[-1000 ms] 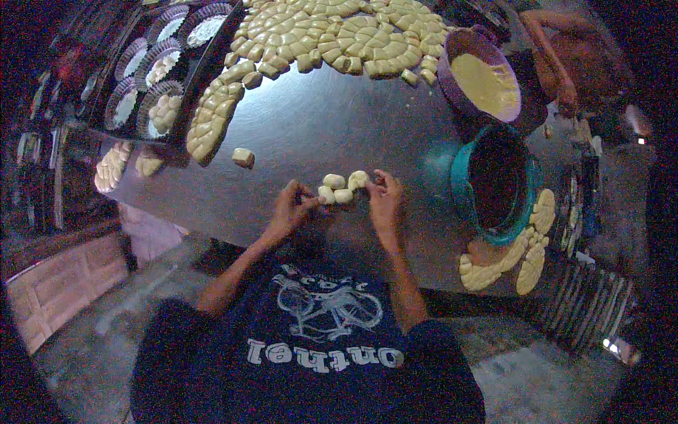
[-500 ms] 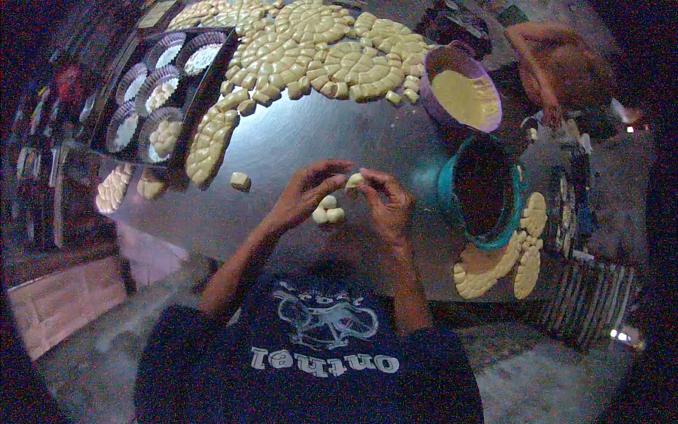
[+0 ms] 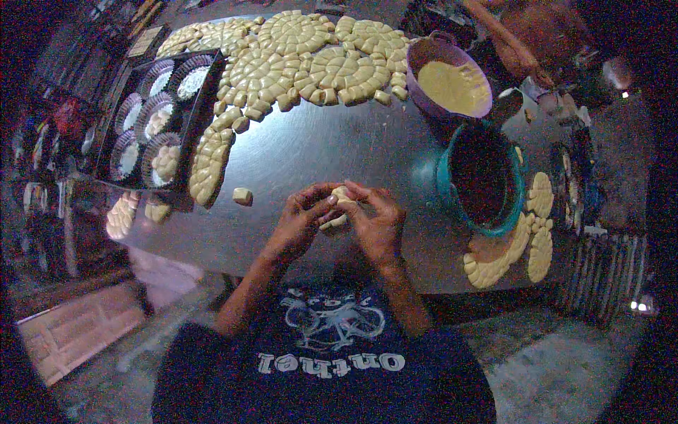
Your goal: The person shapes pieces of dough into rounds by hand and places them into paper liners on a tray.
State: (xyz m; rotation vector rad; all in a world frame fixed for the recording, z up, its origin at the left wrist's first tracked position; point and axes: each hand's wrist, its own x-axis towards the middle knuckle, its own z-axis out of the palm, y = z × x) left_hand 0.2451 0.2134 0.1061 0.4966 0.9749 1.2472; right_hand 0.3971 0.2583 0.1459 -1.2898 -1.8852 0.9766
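Between my two hands is a small pale piece of dough [image 3: 342, 193], pinched by the fingertips of both. My left hand [image 3: 305, 215] holds it from the left, fingers curled and thumb pressed in. My right hand [image 3: 379, 220] closes on it from the other side. Small dough balls [image 3: 333, 223] sit on the metal tabletop just below the fingers, partly hidden by them. One cut dough piece [image 3: 242, 196] lies alone to the left of my left hand.
Rings of cut dough [image 3: 289, 71] cover the table's far side. A black tray [image 3: 141, 182] with paper-lined cups stands left. At right are a purple basin [image 3: 417, 85] of yellow filling, a teal bucket [image 3: 443, 184] and more dough [image 3: 494, 265]. Another person's arm [image 3: 508, 42] reaches in beyond.
My hands have come closer together around the dough piece, now over the dough balls and covering most of them. The whole view has shifted slightly.
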